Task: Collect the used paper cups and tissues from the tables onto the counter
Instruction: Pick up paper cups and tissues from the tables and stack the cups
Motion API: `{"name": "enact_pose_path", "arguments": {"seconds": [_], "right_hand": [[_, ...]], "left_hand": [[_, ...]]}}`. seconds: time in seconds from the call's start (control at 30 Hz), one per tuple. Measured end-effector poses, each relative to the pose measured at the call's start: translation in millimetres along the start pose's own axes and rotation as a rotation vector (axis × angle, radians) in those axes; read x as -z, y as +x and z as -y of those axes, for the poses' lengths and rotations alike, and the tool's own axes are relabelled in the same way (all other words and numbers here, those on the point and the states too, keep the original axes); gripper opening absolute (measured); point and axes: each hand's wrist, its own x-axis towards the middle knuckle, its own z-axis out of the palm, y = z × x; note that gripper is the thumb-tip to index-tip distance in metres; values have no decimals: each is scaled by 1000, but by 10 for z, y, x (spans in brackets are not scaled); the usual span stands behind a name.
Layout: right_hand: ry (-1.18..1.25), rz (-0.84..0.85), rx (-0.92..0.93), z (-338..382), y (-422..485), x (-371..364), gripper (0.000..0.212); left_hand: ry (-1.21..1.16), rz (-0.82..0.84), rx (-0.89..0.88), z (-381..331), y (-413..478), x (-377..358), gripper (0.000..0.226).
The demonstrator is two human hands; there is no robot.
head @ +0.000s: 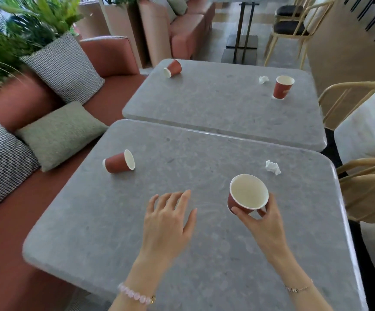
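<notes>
My right hand (264, 223) grips an empty red paper cup (247, 192) from below, tilted toward me above the near grey table (137, 254). My left hand (167, 217) hovers flat over that table with fingers spread, holding nothing. A second red cup (118, 162) lies on its side at the near table's left. A crumpled white tissue (272, 167) lies to the right beyond the held cup. On the far table (215, 108) one cup (173, 68) lies tipped at the back left, another cup (282, 87) stands upright at the right, with a tissue (263, 79) beside it.
A terracotta bench (112, 57) with checked and green cushions (61, 133) runs along the left, with plants behind it. Wooden chairs (366, 187) with white cushions stand close to the tables' right edges. More chairs and a table base are further back.
</notes>
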Motion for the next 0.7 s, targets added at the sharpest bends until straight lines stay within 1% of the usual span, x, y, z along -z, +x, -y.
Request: {"name": "enact_pose_path", "arguments": {"seconds": [0.2,0.33,0.6,0.7], "right_hand": [[-21,18,-7,95,-3,-562,62],[-34,17,5,190,27,-990,63],[-43,2,-5,297,71,-1787,62],[-63,16,-24,321,55,-1945,61]], "left_hand": [[7,-17,14,638,139,37,42],[17,-14,18,1229,284,32,42],[96,81,97,2547,688,-193,43],[83,184,109,2849,863,-351,58]]}}
